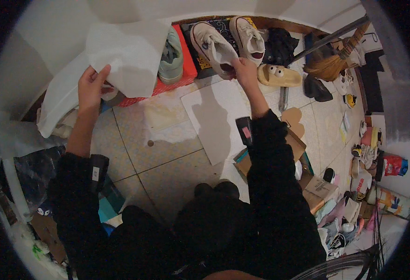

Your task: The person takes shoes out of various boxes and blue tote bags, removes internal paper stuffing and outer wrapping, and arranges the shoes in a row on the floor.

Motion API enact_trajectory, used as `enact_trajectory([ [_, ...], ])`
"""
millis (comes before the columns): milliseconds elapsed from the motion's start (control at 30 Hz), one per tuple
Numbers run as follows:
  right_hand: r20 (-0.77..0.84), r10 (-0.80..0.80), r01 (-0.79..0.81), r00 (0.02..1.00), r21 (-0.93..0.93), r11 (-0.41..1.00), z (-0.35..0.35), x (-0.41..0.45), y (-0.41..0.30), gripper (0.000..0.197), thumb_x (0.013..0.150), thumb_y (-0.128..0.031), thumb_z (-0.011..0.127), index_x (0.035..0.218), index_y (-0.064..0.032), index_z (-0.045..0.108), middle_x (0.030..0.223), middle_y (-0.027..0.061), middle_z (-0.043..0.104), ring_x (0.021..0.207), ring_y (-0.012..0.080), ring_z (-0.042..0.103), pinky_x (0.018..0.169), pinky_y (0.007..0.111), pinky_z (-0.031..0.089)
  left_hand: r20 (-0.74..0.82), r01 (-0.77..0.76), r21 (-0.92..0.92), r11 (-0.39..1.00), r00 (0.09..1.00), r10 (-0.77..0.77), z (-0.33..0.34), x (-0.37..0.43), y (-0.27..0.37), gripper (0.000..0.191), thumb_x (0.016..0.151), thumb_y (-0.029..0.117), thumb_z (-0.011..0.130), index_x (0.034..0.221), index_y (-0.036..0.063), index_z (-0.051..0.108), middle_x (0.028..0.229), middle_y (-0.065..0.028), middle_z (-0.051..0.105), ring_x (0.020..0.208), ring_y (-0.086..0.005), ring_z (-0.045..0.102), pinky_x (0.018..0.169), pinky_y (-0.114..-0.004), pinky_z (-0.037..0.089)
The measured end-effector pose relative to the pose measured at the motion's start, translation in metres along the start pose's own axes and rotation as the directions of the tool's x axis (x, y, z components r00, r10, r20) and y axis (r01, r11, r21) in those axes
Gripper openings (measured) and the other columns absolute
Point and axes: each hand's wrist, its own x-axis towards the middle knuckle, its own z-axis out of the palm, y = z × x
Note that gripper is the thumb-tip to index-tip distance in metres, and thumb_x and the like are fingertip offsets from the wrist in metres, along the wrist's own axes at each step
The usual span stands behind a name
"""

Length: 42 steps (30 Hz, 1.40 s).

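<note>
My left hand (94, 87) pinches the lower edge of a large sheet of white paper (131, 52), raised over the left end of the row of shoes. My right hand (247, 71) grips the heel of a cream canvas sneaker (213, 47) with its laces in place. The matching sneaker (247, 38) stands just to the right of it. A pale green shoe (171, 59) rests on a red box (187, 59), partly behind the paper. Beneath the sneakers lies a black and yellow printed box (224, 31). Another white sheet (212, 119) lies flat on the floor.
A yellow slide sandal with googly eyes (278, 75) is right of my right hand, near a straw broom (331, 64) and a black shoe (317, 89). Open cardboard boxes (297, 143) lie by my right arm. Many shoes line the right side; a dark plastic bag (37, 175) is at left.
</note>
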Motion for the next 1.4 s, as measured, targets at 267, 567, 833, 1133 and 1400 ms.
enact_trajectory([
  [267, 0.203, 0.146, -0.234, 0.968, 0.535, 0.812, 0.06, 0.008, -0.022, 0.029, 0.071, -0.02, 0.044, 0.063, 0.0059, 0.054, 0.048, 0.0093, 0.052, 0.041, 0.015, 0.051, 0.04, 0.026, 0.04, -0.01, 0.018, 0.075, 0.997, 1.0, -0.018, -0.014, -0.001, -0.017, 0.021, 0.074, 0.02, 0.054, 0.085, 0.0022, 0.051, 0.068, -0.0031, 0.053, 0.056, -0.0096, 0.051, 0.048, -0.022, 0.044],
  [567, 0.118, 0.135, -0.165, 0.984, 0.302, 0.939, 0.11, 0.028, 0.027, 0.04, 0.069, -0.034, 0.043, 0.06, 0.0042, 0.052, 0.06, 0.0209, 0.052, 0.061, 0.0346, 0.052, 0.057, 0.04, 0.038, 0.033, 0.031, 0.087, 0.996, 0.999, -0.034, -0.002, 0.0, -0.019, 0.019, 0.074, 0.02, 0.053, 0.083, 0.0033, 0.052, 0.067, -0.0017, 0.052, 0.054, -0.0071, 0.049, 0.047, -0.019, 0.041],
  [833, 0.153, 0.046, -0.058, 0.987, 0.075, 0.995, 0.073, 0.026, 0.003, 0.039, 0.069, -0.034, 0.045, 0.063, 0.0037, 0.054, 0.059, 0.0193, 0.053, 0.057, 0.0315, 0.053, 0.055, 0.037, 0.04, 0.015, 0.014, 0.083, 0.996, 1.0, -0.016, -0.011, 0.002, -0.02, 0.018, 0.073, 0.02, 0.054, 0.081, 0.0034, 0.052, 0.063, -0.0007, 0.05, 0.051, -0.0072, 0.048, 0.046, -0.02, 0.042],
  [1133, -0.053, -0.109, 0.109, 0.993, 0.003, 0.994, 0.051, 0.02, 0.034, 0.031, 0.074, -0.031, 0.047, 0.081, -0.0011, 0.049, 0.064, 0.0124, 0.056, 0.057, 0.025, 0.054, 0.053, 0.035, 0.041, 0.043, 0.052, 0.059, 0.997, 0.998, -0.054, 0.0, -0.003, -0.013, 0.018, 0.073, 0.02, 0.055, 0.081, 0.0039, 0.052, 0.062, -0.0008, 0.05, 0.054, -0.0075, 0.049, 0.046, -0.019, 0.042],
  [1400, -0.181, 0.161, -0.231, 0.97, -0.497, 0.836, -0.03, 0.022, 0.047, 0.058, 0.066, -0.03, 0.058, 0.11, -0.0168, 0.024, 0.073, 0.0183, 0.056, 0.066, 0.0337, 0.055, 0.057, 0.041, 0.042, 0.018, 0.0, 0.05, 0.999, 1.0, -0.001, -0.005, -0.005, -0.018, 0.022, 0.073, 0.024, 0.055, 0.082, 0.0047, 0.052, 0.063, -0.0001, 0.051, 0.054, -0.0068, 0.049, 0.049, -0.019, 0.041],
])
